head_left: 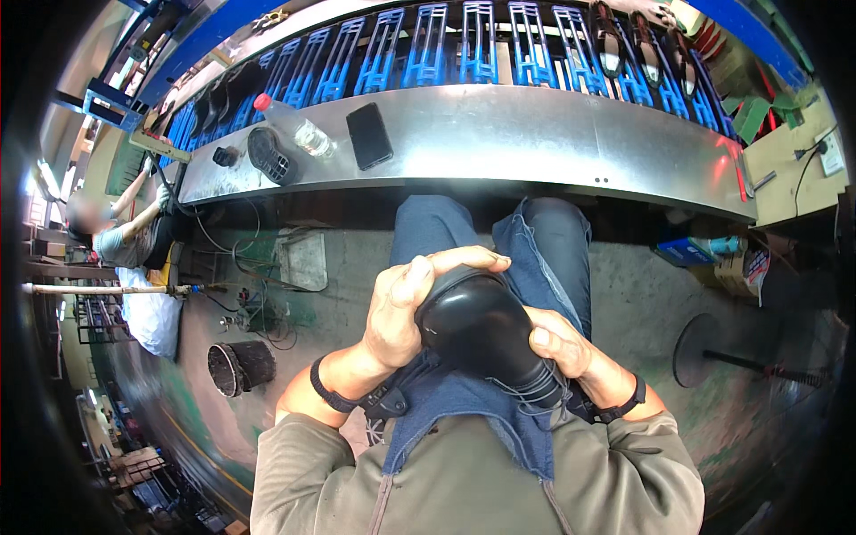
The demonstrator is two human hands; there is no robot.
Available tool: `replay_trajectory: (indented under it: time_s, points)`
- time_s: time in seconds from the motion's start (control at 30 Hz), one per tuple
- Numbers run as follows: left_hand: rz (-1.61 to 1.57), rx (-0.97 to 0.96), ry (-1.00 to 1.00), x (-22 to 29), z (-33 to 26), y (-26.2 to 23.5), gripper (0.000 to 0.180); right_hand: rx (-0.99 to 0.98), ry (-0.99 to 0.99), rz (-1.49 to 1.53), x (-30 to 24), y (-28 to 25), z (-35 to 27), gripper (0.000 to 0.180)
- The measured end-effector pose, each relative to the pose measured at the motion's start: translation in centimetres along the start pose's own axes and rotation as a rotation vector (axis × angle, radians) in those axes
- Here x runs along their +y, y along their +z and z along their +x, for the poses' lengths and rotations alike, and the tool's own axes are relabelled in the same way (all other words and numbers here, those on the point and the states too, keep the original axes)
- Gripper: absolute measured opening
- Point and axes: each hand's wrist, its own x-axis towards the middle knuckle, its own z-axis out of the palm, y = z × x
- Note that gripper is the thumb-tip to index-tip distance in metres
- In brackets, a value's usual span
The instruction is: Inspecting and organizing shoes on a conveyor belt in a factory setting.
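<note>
Shoe factory: conveyor racks (464, 49), metal bench (535, 134)

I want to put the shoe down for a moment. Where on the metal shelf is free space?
The metal shelf is bare right of the black phone, toward its red-lit end. Left of the phone is crowded: plastic bottle, shoe sole. Both hands hold the black shoe.

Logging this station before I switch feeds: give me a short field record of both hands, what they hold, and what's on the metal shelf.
left hand: curled over the toe of the black shoe
right hand: gripping the shoe's laced end
shoe position: on the lap, over a blue apron
metal shelf: carries a black phone, clear bottle, black shoe sole
behind shelf: blue racks
</note>
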Motion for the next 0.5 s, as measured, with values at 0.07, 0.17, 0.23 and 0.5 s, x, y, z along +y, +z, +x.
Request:
replay_trajectory:
  time_s: [0.07,0.17,0.23,0.5]
  points:
    - [-0.018,0.007,-0.01,0.0,-0.2,0.0,0.069,0.008,0.002,-0.025,0.1,-0.1,-0.1,0.066]
    - [0.001,-0.036,0.014,-0.3,-0.7,-0.2,0.068,-0.045,0.104,-0.012,0.4,-0.6,-0.5,0.086]
    - [-0.007,-0.082,0.045,-0.6,-1.1,-0.3,0.067,-0.037,0.113,-0.006,0.5,-0.4,-0.6,0.086]
    - [0.0,-0.027,-0.052,1.5,-3.0,0.4,0.057,0.059,0.061,-0.024,2.1,-0.2,-1.4,0.056]
